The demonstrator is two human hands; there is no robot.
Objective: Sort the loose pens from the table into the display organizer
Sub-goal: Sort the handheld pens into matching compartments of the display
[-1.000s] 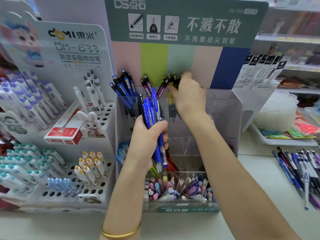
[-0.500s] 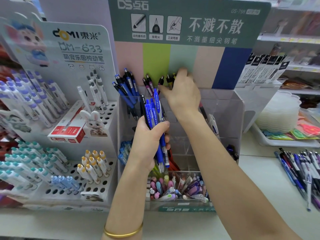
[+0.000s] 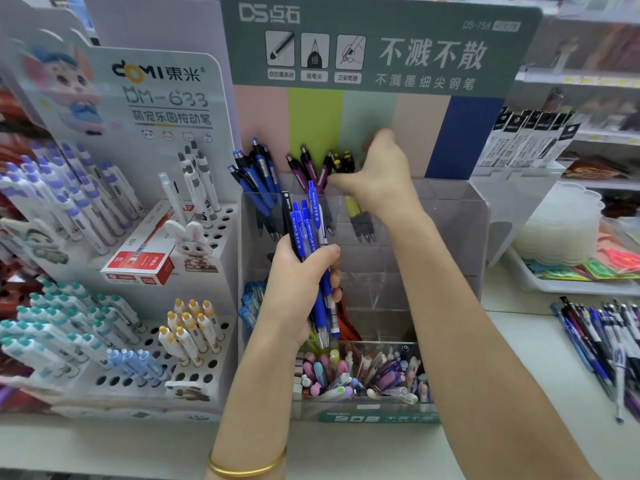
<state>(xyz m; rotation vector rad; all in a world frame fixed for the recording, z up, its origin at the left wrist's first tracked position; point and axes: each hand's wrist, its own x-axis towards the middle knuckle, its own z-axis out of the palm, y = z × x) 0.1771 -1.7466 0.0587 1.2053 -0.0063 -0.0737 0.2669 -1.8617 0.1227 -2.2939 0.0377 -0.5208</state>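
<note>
The clear acrylic display organizer (image 3: 450,237) stands in the middle, under a green sign. My left hand (image 3: 294,292) grips a bundle of blue pens (image 3: 308,220) upright in front of it. My right hand (image 3: 381,174) reaches over the organizer's back row, at the yellow-and-black pens (image 3: 360,220), with its thumb stretched left toward the purple pens (image 3: 306,164). Its fingers are hidden behind its back, so its grip is unclear. Dark blue pens (image 3: 256,174) fill the back left compartment. Several loose pens (image 3: 606,337) lie on the table at the right.
A white display (image 3: 156,98) of pastel pens stands close on the left, with a red box (image 3: 138,265) on it. The organizer's front bin (image 3: 363,407) holds small pastel items. A white tray (image 3: 554,287) sits at the right, and shelves run behind it.
My right hand has shifted a little along the back row, and its thumb now points toward the purple pens. My left hand still holds the blue bundle in the same place.
</note>
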